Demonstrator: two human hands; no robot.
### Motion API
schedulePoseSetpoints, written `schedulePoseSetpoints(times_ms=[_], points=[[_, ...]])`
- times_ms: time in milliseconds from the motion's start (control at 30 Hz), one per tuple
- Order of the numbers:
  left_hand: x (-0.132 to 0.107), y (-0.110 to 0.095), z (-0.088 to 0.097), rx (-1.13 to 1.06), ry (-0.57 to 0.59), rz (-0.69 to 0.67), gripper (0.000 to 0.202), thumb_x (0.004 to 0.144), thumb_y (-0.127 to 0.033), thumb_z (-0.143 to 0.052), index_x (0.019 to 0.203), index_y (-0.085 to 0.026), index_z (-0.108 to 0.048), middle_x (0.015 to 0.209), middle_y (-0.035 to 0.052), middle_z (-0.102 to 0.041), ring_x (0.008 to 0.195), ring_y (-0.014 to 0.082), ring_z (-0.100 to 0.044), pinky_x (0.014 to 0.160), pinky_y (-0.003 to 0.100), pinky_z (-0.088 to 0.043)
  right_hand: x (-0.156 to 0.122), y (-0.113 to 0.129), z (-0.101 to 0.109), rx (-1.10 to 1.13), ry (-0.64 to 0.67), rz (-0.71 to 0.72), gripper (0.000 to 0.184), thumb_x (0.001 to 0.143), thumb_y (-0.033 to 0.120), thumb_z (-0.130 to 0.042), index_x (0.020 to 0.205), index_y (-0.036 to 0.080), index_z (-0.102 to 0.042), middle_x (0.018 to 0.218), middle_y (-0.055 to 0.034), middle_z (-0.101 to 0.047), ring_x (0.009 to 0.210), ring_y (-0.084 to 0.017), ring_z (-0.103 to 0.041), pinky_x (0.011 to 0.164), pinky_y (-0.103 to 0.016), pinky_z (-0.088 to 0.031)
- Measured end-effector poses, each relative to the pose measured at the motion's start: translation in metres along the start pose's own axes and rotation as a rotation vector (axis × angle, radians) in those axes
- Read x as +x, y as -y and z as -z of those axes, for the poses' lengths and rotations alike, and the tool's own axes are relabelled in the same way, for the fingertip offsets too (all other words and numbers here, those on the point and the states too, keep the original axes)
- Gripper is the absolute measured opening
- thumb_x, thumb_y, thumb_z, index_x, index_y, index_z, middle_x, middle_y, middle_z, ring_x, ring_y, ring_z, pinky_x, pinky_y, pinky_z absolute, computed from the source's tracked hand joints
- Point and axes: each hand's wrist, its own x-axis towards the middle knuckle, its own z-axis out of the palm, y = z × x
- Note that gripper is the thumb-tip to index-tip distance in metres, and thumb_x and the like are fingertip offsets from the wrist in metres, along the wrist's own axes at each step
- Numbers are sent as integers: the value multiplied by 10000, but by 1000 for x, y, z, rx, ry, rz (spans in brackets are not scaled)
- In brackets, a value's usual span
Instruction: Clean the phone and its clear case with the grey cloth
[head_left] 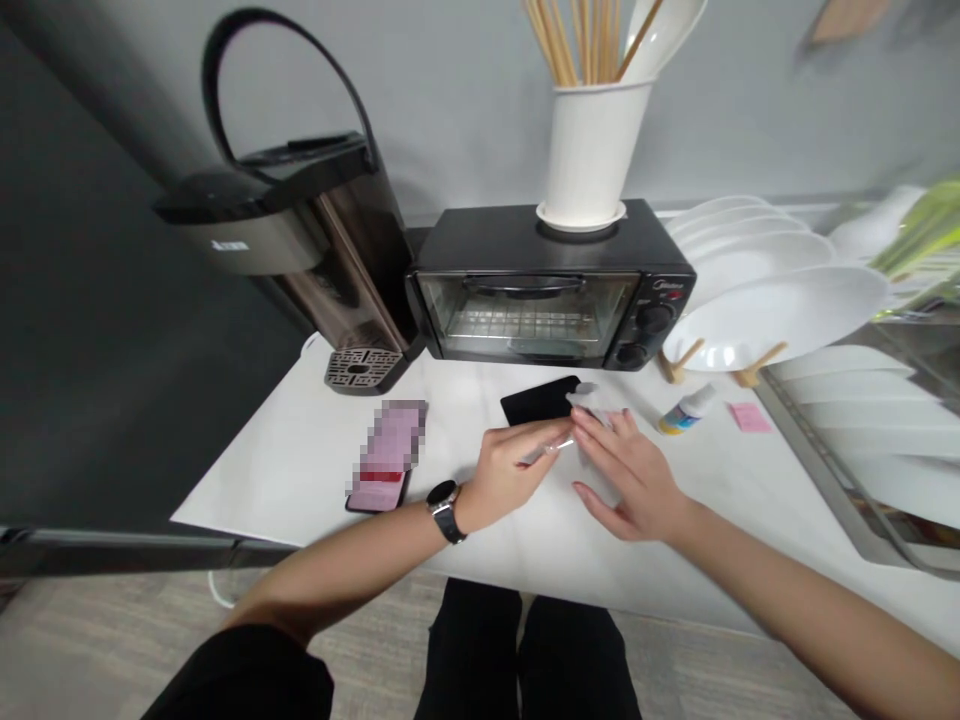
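Head camera looks down at two bare hands close together on the white table (300, 470). The left hand (514, 470) is curled up, and its thumb and fingers pinch a thin clear strip (549, 450) that points over to the other hand. A black watch (445, 508) sits on that wrist. The right hand (630, 478) lies spread out, low over the table, with its thumb held wide from the fingers. Its fingertips (589, 425) meet the end of the strip and touch a small white wad (589, 398). The wad is too blurry for me to say what it is. Just behind the wad lies a black flat thing (536, 402), partly under it. To the left of the hands, a pink phone (388, 455) lies flat on the table, a little way off. To the right, a little bottle (686, 410) lies on its side, and a pink note (750, 417) sits just past it. Farther back stands a black toaster oven (551, 290) with a white cup (592, 150) full of sticks (570, 40) on top. White plates (780, 310) lean in a rack on the right, and a big dark water boiler (300, 230) stands on the left.
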Motion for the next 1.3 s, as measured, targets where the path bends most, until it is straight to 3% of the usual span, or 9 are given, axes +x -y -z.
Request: schedulePoseSetpoints(times_ms=[100,200,433,500,667,833,1033,1200,1300], points=[[-4,3,-2,7,10,-23,201,984,-142,-629,801,-174,-706,799,30,-779,696,134,-743,639,214,-587,0,4,0,-62,21,146,806,912,149,-671,1632,39,-324,1691,-85,-360,1628,-196,-270,1380,-415,-144],[-4,3,-4,12,3,-25,298,979,-142,-616,684,-181,-607,705,6,-710,637,119,-688,593,211,-541,2,5,2,-63,9,188,800,901,114,-665,1626,41,-336,1649,-91,-430,1609,-182,-316,1369,-396,-208],[6,-5,0,21,57,-27,161,1026,-157,-598,906,-177,-703,811,13,-732,685,110,-676,643,213,-538,10,-2,10,-103,-34,-129,807,917,175,-666,1652,100,-343,1661,-126,-422,1555,-299,-421,1313,-498,-336],[4,-3,-1,28,44,-32,233,1020,-163,-596,799,-182,-667,714,-9,-679,615,102,-631,583,213,-497,10,1,9,-93,-9,-106,820,921,210,-665,1662,111,-327,1643,-112,-451,1564,-308,-401,1318,-521,-324],[-2,3,-4,35,14,-63,434,995,-196,-580,576,-201,-467,570,-32,-544,522,100,-550,504,231,-421,6,2,8,-69,92,100,823,917,193,-684,1660,132,-335,1537,-64,-595,1526,-207,-465,1371,-364,-176],[3,-1,-3,52,69,-25,234,1019,-183,-597,798,-185,-675,750,0,-697,655,114,-651,620,227,-508,5,-7,9,-124,28,-99,844,933,240,-677,1681,172,-294,1598,-87,-533,1530,-291,-464,1353,-506,-230],[0,-1,-4,76,45,-13,384,981,-168,-611,601,-192,-561,587,-30,-577,538,105,-561,534,240,-452,4,-3,3,-162,93,-56,844,966,322,-653,1693,171,-250,1541,-87,-609,1450,-283,-567,1368,-506,-133],[5,-5,-2,12,123,37,180,1042,-212,-574,993,-189,-745,953,44,-783,832,153,-745,760,264,-596,2,-6,-3,-172,18,-240,932,928,346,-696,1702,167,-208,1633,-149,-497,1518,-375,-468,1300,-654,-252],[4,-2,-1,37,95,42,250,1015,-190,-589,796,-190,-711,800,19,-747,726,140,-717,695,250,-581,1,-1,-6,-134,44,-183,991,926,400,-715,1709,155,-160,1645,-154,-478,1555,-383,-409,1318,-672,-186]])
